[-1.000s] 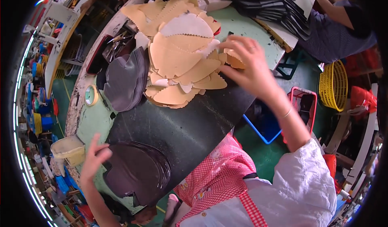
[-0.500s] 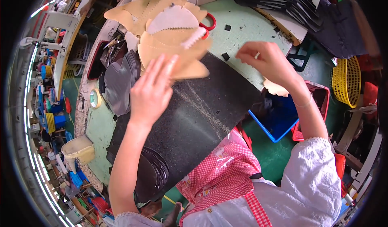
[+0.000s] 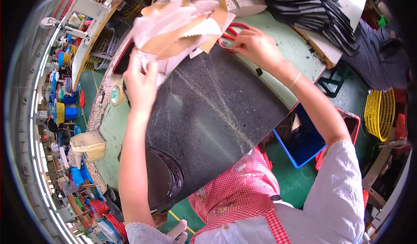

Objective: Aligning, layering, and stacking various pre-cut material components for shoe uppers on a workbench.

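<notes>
My left hand (image 3: pixel 141 85) has its thumb and fingers closed on the near left edge of a loose pile of cut pieces (image 3: pixel 176 29). These pieces are thin, tan and pale pink, some with zigzag edges, and they fan over one another with some blur. At the pile's right side, my right hand (image 3: pixel 263 51) is closed on the red handles of a pair of scissors (image 3: pixel 228 37); the blades are hidden. Below both hands lies a large black sheet (image 3: pixel 208 109) with pale scuff lines. A stack of dark rounded pieces (image 3: pixel 163 176) rests on its near left corner.
A tape roll (image 3: pixel 116 95) and a cream container (image 3: pixel 88 145) sit along the table's left edge. Black pieces are stacked (image 3: pixel 308 14) at the far right. Beside the table are a blue bin (image 3: pixel 299 161), a red bin (image 3: pixel 352 121) and a yellow basket (image 3: pixel 379 113).
My right hand has moved left and away from me onto the scissors. My left hand has gone from lying on the pile to gripping its edge; more pink pieces now show on top.
</notes>
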`<action>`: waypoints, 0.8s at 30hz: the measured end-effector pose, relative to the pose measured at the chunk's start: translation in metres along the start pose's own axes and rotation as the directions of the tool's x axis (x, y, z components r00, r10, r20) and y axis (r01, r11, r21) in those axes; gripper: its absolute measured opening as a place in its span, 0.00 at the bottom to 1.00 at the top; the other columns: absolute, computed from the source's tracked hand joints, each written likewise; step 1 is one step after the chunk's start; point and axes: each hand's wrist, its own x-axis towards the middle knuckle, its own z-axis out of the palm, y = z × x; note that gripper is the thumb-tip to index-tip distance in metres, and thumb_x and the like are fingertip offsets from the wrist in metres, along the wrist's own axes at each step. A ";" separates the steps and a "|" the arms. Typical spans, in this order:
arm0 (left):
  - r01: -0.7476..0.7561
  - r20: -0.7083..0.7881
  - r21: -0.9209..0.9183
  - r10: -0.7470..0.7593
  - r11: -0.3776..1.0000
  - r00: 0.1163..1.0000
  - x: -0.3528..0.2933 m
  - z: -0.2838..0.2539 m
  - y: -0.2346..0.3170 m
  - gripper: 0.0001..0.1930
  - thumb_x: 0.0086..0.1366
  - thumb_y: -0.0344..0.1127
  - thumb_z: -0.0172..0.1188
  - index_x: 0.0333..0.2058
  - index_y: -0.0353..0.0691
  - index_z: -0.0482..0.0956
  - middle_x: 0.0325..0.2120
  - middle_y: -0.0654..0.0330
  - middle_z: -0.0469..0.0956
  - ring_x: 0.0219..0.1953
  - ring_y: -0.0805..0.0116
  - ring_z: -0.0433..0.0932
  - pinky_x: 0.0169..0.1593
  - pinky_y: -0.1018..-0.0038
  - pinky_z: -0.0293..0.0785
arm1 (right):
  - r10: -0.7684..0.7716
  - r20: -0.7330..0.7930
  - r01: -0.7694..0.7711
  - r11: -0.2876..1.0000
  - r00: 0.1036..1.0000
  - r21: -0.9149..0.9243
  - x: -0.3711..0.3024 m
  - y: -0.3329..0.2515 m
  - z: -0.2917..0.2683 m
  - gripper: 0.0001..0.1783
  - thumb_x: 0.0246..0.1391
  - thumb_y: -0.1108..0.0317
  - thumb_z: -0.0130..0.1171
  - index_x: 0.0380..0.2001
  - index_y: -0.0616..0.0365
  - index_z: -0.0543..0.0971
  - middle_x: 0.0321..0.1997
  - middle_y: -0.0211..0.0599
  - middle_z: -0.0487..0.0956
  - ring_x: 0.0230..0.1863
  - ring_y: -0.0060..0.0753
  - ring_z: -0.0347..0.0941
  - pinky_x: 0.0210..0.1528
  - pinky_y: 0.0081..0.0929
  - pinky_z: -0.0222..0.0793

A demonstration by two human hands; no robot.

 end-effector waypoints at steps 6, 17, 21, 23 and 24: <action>-0.451 0.302 0.400 0.349 0.798 0.887 -0.060 0.045 0.043 0.19 0.61 0.34 0.62 0.52 0.50 0.78 0.48 0.57 0.79 0.43 0.57 0.82 0.41 0.64 0.83 | 0.326 0.194 -0.369 0.647 0.925 0.668 -0.057 -0.023 -0.061 0.07 0.60 0.68 0.59 0.29 0.59 0.74 0.36 0.35 0.82 0.43 0.30 0.78 0.51 0.29 0.71; -0.135 0.358 0.298 0.021 0.945 0.934 -0.084 -0.170 0.030 0.22 0.68 0.41 0.59 0.59 0.44 0.73 0.55 0.54 0.76 0.62 0.56 0.70 0.63 0.61 0.67 | 0.234 0.585 -0.580 -0.096 0.776 0.809 -0.035 -0.171 -0.087 0.10 0.69 0.66 0.46 0.42 0.60 0.75 0.59 0.60 0.75 0.36 0.32 0.84 0.29 0.23 0.82; 0.692 0.040 0.239 -0.719 0.681 0.694 -0.193 -0.284 -0.008 0.18 0.72 0.43 0.56 0.55 0.40 0.75 0.50 0.63 0.77 0.56 0.75 0.72 0.60 0.73 0.67 | -0.111 0.770 -0.746 0.194 0.629 0.637 -0.012 -0.225 -0.029 0.23 0.67 0.73 0.46 0.63 0.63 0.70 0.67 0.55 0.69 0.35 0.33 0.84 0.25 0.22 0.82; 0.787 0.164 0.056 -0.783 0.615 0.600 -0.248 -0.299 -0.018 0.26 0.71 0.54 0.56 0.54 0.37 0.75 0.49 0.59 0.78 0.55 0.72 0.73 0.57 0.72 0.68 | -0.140 0.724 -0.658 0.328 0.675 0.677 -0.002 -0.251 -0.003 0.24 0.64 0.76 0.47 0.64 0.62 0.70 0.69 0.49 0.68 0.47 0.40 0.82 0.37 0.31 0.85; 0.797 0.236 -0.044 -0.769 0.603 0.595 -0.255 -0.291 -0.009 0.30 0.71 0.57 0.54 0.59 0.36 0.70 0.55 0.58 0.74 0.60 0.69 0.69 0.61 0.72 0.65 | -0.156 0.726 -0.660 0.324 0.670 0.678 0.005 -0.252 0.004 0.25 0.64 0.76 0.47 0.64 0.61 0.70 0.69 0.47 0.68 0.54 0.41 0.77 0.44 0.35 0.84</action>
